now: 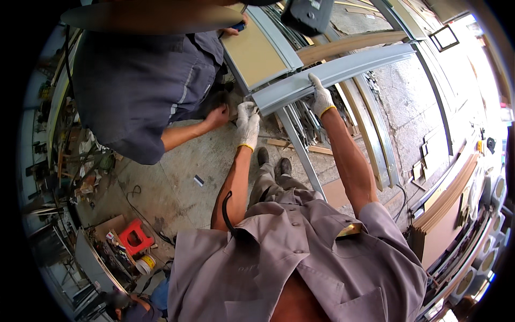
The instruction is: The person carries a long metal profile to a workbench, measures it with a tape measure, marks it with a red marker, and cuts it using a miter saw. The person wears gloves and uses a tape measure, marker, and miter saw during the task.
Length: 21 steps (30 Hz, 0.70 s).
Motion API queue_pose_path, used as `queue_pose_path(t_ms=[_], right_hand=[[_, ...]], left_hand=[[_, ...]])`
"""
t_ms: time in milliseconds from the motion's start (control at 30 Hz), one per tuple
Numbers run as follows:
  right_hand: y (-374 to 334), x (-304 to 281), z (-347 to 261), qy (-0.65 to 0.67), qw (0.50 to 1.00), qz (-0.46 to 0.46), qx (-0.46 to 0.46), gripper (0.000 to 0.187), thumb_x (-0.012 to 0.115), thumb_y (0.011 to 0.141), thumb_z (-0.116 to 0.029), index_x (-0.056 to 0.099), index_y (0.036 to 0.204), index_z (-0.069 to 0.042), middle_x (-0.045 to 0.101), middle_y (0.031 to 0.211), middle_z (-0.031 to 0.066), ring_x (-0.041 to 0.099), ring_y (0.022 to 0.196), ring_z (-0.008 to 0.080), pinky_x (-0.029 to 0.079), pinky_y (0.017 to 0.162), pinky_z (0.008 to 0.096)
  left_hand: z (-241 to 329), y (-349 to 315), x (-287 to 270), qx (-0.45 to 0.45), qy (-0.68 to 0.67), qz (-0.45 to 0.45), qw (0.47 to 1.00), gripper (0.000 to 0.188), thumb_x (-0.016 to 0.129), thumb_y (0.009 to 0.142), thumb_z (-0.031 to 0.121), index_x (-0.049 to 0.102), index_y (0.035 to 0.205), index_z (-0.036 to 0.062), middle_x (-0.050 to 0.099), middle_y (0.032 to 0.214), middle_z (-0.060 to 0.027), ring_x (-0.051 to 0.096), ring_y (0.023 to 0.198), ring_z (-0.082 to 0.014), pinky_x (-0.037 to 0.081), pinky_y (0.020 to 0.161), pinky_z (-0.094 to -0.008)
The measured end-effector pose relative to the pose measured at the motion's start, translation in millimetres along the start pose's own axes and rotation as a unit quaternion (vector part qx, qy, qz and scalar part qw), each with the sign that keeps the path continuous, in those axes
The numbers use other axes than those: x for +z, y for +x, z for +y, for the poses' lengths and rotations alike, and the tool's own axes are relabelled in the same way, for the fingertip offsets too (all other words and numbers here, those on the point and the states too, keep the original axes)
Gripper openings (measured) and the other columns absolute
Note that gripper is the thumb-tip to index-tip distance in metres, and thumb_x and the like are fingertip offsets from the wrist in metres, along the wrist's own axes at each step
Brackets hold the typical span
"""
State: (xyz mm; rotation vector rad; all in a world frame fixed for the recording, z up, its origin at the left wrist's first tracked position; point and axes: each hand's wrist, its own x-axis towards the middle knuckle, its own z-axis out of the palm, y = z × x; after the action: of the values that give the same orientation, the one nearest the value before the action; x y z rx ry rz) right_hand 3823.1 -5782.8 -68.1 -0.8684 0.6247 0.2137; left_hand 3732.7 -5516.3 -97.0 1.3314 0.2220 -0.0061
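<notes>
A long grey metal profile [343,74] lies across a frame in front of me. My right hand [322,97], in a white glove with a yellow cuff, grips its near edge with the thumb on top and the other fingers hidden beneath. At the profile's left end, my left hand [248,122], gloved alike, is closed against the corner; its fingertips are partly hidden. A beige panel with grey edging [263,51] adjoins the profile on the far side. Beside my left hand is a co-worker's bare hand [216,117], and the co-worker's other hand [234,28] holds something dark blue by the panel.
A co-worker in dark grey clothes [145,86] bends close on my left. Metal and wooden bars [370,129] run below the profile. Stacked boards [445,209] stand at right. A red plastic stool [135,237] and a bucket [145,264] sit at lower left, near a cable [142,212].
</notes>
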Motion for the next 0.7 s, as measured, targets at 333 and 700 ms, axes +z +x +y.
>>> queue_pose_path(t_ms=[333,700], right_hand=[[-1.1,-1.2,0.0,0.0,1.0,0.009,-0.016,0.039,0.076,0.096,-0.036,0.068,0.119,-0.006,0.074,0.106,0.0084,0.074,0.088,0.0242,0.064,0.074,0.0426],[-5.1,5.9,-5.6,-0.038,0.998,0.044,-0.017,0.055,0.083,0.088,-0.041,0.068,0.123,-0.001,0.071,0.112,0.0125,0.071,0.097,0.0273,0.062,0.083,0.0441]], left_hand=[[15.2,-8.9,21.6,-0.01,0.018,0.038,0.999,0.039,0.059,0.087,0.0,0.053,0.125,0.0076,0.057,0.117,-0.0047,0.057,0.102,-0.0154,0.05,0.086,-0.0304],[19.3,-13.7,25.2,-0.062,-0.017,0.007,0.998,0.046,0.061,0.092,0.004,0.05,0.136,0.0047,0.054,0.133,-0.0071,0.053,0.124,-0.0183,0.042,0.108,-0.0331]])
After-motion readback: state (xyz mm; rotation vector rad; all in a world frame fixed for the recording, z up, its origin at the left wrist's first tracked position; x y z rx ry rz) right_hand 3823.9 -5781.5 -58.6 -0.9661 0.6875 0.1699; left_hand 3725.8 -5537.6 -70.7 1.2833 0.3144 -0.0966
